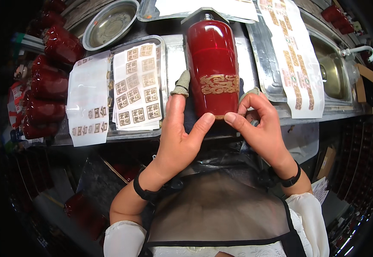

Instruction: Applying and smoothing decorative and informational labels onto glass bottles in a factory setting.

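Note:
A glossy dark red bottle (213,47) lies in front of me, its neck pointing away and its base toward me. A gold scroll-pattern decal (219,84) sits around its lower part. My left hand (178,137) lies along the bottle's left side, its index finger in a pale finger cot (181,84) and its thumb on the base edge. At the base's right, my right hand (261,126) has its thumb against the rim and its fingers bent around the side. Another pale cot shows behind those fingers. The bottle's underside is hidden.
Left, a metal tray (163,55) carries gold-printed decal sheets (137,85), with a metal bowl (109,25) behind it. Several red bottles (49,79) stand at far left. At right are a long decal sheet (291,55) and a sink (334,73) with a white tap (362,52).

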Demonstrator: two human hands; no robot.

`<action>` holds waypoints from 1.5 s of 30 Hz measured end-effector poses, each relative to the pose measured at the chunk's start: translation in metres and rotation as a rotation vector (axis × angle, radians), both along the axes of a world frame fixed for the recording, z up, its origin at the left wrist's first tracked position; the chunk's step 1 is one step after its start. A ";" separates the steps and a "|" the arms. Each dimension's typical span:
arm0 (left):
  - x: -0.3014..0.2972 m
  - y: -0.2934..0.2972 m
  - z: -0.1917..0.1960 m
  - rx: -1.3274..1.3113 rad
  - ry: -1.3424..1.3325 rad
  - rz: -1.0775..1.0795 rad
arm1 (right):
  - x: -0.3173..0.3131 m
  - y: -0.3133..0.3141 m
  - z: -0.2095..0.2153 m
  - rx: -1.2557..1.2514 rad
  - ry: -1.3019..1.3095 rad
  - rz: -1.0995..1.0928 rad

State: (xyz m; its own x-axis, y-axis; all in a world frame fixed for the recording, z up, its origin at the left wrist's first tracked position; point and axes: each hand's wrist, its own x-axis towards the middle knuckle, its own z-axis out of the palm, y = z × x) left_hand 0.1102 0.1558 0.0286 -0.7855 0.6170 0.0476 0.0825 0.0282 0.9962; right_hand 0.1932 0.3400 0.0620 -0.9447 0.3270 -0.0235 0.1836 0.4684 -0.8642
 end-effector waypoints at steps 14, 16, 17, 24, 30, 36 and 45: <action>-0.005 -0.005 -0.005 0.086 -0.072 -0.022 | 0.000 -0.009 0.004 0.007 -0.032 -0.050; -0.004 -0.004 -0.005 0.076 -0.054 -0.016 | -0.002 -0.011 0.003 0.040 -0.038 -0.064; -0.004 -0.004 -0.005 0.065 -0.037 -0.010 | -0.002 -0.011 0.003 0.052 -0.031 -0.066; -0.005 -0.004 -0.007 0.038 -0.014 -0.018 | -0.001 -0.012 0.000 0.048 -0.008 -0.073; -0.006 -0.010 -0.013 0.114 -0.070 0.011 | -0.001 -0.013 0.001 0.049 0.013 -0.059; -0.013 -0.016 -0.012 0.205 -0.207 -0.005 | 0.002 -0.011 -0.004 0.021 0.018 -0.068; -0.001 -0.004 -0.012 0.101 0.024 0.090 | -0.001 -0.018 -0.001 0.086 0.012 -0.077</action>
